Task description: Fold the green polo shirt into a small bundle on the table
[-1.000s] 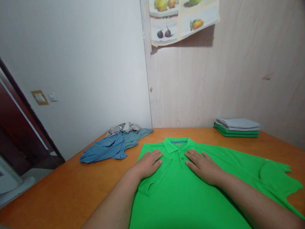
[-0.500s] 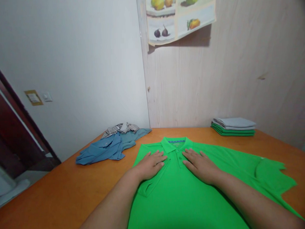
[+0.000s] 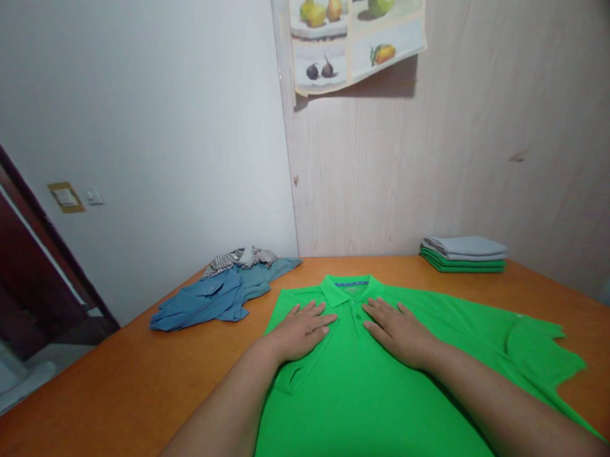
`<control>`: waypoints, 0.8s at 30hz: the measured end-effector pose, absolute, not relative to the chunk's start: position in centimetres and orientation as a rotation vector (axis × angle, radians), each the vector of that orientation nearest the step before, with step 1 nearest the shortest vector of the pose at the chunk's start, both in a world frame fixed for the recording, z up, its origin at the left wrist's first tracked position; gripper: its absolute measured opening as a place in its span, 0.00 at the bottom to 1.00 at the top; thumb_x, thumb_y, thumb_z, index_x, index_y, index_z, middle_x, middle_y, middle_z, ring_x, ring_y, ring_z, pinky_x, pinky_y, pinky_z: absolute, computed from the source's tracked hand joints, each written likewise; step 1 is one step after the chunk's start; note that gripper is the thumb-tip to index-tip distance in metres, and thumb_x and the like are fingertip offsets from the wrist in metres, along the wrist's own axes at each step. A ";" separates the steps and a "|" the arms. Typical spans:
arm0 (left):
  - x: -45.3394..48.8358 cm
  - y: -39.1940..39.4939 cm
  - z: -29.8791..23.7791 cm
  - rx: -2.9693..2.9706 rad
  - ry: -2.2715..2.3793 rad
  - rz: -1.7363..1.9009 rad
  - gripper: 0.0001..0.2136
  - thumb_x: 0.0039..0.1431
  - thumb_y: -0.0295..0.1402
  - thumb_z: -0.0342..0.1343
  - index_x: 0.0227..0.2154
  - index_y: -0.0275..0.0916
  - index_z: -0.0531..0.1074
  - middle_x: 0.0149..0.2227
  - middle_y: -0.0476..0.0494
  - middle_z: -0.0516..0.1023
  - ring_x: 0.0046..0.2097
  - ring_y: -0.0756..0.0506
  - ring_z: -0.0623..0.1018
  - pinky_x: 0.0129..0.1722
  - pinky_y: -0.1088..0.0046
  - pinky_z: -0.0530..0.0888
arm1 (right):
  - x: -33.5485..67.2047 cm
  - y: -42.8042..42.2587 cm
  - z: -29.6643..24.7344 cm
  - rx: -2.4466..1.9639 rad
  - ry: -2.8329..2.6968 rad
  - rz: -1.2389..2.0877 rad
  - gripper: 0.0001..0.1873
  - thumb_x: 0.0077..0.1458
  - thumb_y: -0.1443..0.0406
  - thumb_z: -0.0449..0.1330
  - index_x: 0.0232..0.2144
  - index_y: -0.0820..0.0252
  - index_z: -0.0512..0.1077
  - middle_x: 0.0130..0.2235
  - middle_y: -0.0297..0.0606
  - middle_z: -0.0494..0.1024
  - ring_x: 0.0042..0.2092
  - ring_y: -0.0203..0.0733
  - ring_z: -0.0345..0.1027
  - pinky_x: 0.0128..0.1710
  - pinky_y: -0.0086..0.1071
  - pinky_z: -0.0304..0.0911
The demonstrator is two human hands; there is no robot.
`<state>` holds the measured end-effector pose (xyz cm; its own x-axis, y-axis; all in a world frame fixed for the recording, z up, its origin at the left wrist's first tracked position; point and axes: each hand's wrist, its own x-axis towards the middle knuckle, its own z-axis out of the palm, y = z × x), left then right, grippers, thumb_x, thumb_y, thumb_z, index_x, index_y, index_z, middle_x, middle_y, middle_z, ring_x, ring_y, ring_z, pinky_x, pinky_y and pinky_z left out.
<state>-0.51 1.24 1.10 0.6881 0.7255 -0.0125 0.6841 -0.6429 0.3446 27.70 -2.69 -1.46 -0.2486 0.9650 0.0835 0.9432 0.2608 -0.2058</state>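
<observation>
A bright green polo shirt [image 3: 371,399] lies front side up, its collar toward the far edge of the table. Its left-hand sleeve is folded inward over the chest, while the other sleeve spreads out to the right. My left hand [image 3: 301,330] rests flat on the folded sleeve, fingers apart, just below the collar. On the other side of the button placket, my right hand [image 3: 396,330] lies flat on the chest with its fingers stretched out. Neither hand grips the cloth.
Crumpled blue and striped clothes [image 3: 207,302] lie at the back left of the orange-brown table [image 3: 120,381]. A folded stack of grey and green garments [image 3: 463,254] sits at the back right. Walls stand behind the table, with a fruit picture poster [image 3: 356,37] on one.
Both hands stay almost in place on the shirt. The whole view has shifted slightly; nothing has been picked up or let go.
</observation>
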 end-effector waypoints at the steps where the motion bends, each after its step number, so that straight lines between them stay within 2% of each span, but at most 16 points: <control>1: -0.5 1.3 1.1 2.577 1.114 0.177 0.21 0.71 0.47 0.42 0.65 0.60 0.60 0.72 0.49 0.50 0.72 0.39 0.48 0.67 0.44 0.45 | 27.7 -2.7 -1.4 -1.790 -2.332 0.158 0.37 0.66 0.44 0.38 0.68 0.56 0.56 0.71 0.41 0.52 0.71 0.52 0.41 0.68 0.57 0.37; 5: -0.5 1.3 1.2 2.574 1.108 0.172 0.22 0.71 0.49 0.42 0.65 0.60 0.60 0.72 0.49 0.50 0.72 0.40 0.48 0.67 0.45 0.44 | 27.5 -2.9 -0.9 -1.741 -2.349 0.129 0.33 0.67 0.46 0.39 0.68 0.50 0.56 0.71 0.37 0.51 0.72 0.52 0.39 0.67 0.60 0.34; 8: -0.4 1.2 1.4 2.575 1.107 0.146 0.22 0.71 0.48 0.42 0.65 0.59 0.59 0.72 0.48 0.49 0.72 0.39 0.47 0.67 0.45 0.44 | 27.4 -3.1 -0.8 -1.710 -2.381 0.190 0.31 0.68 0.48 0.39 0.67 0.47 0.58 0.70 0.37 0.55 0.71 0.52 0.43 0.67 0.62 0.34; 14: -0.4 1.2 1.4 2.569 1.088 0.156 0.22 0.71 0.49 0.43 0.66 0.60 0.58 0.72 0.47 0.49 0.72 0.38 0.47 0.67 0.43 0.44 | 27.6 -3.1 -0.9 -1.681 -2.379 0.211 0.31 0.68 0.48 0.40 0.67 0.48 0.58 0.70 0.37 0.54 0.71 0.51 0.43 0.67 0.60 0.37; 24: -0.2 1.4 1.3 2.590 1.076 0.111 0.25 0.69 0.53 0.42 0.66 0.59 0.57 0.73 0.48 0.46 0.72 0.36 0.45 0.67 0.43 0.43 | 27.9 -3.1 -1.4 -1.538 -2.395 0.156 0.29 0.67 0.49 0.45 0.64 0.52 0.65 0.67 0.41 0.62 0.69 0.52 0.51 0.67 0.56 0.46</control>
